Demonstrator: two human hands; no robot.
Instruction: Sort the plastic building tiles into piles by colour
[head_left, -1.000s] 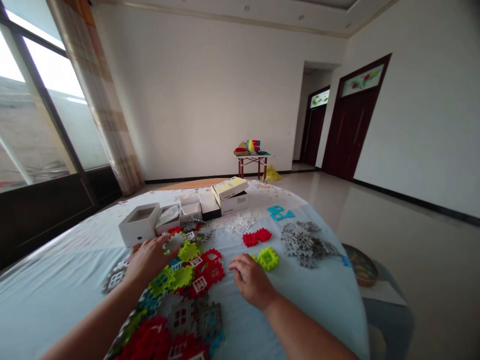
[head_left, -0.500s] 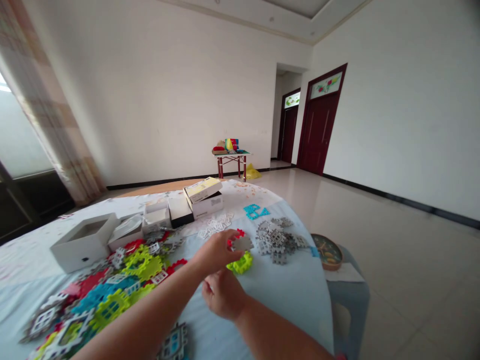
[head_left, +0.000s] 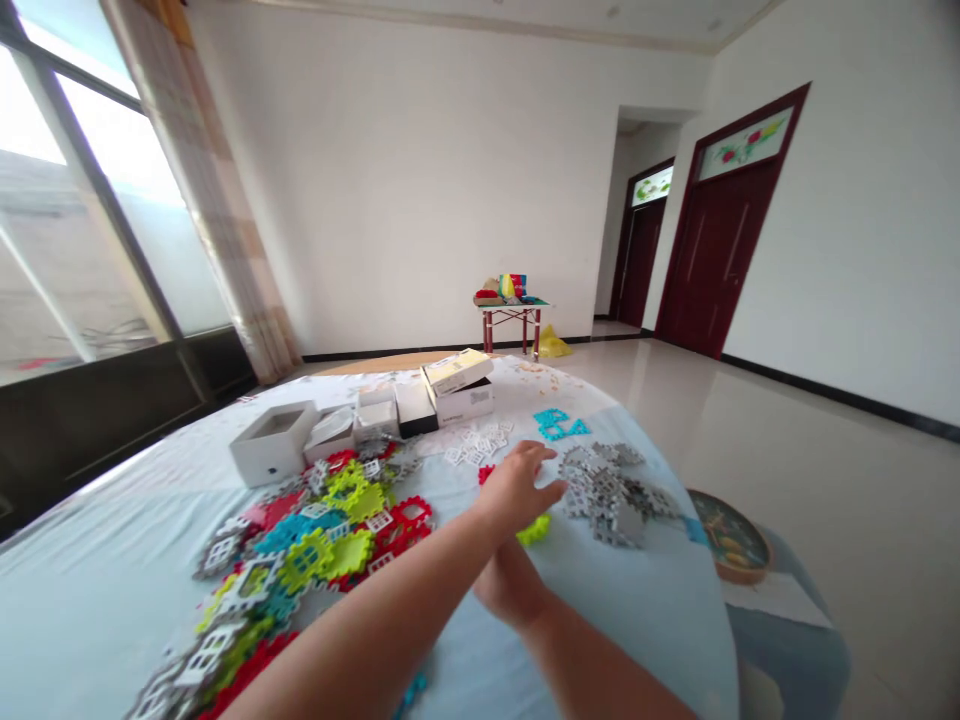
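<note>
On a pale blue cloth (head_left: 660,610), grey toothed plastic pieces (head_left: 611,492) were heaped. Just left of this heap the left hand (head_left: 517,487) was held, fingers apart; the right hand (head_left: 512,585) was too hidden to tell. The pieces were judged light and stiff, best pinched by the edges.

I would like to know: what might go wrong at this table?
The left hand is beside the grey pieces, near the tablecloth's edge; a careless sweep might push some off. The left forearm crosses in front of the right hand, so they might bump. The tilted yellow box on the white box might slide if knocked.
</note>
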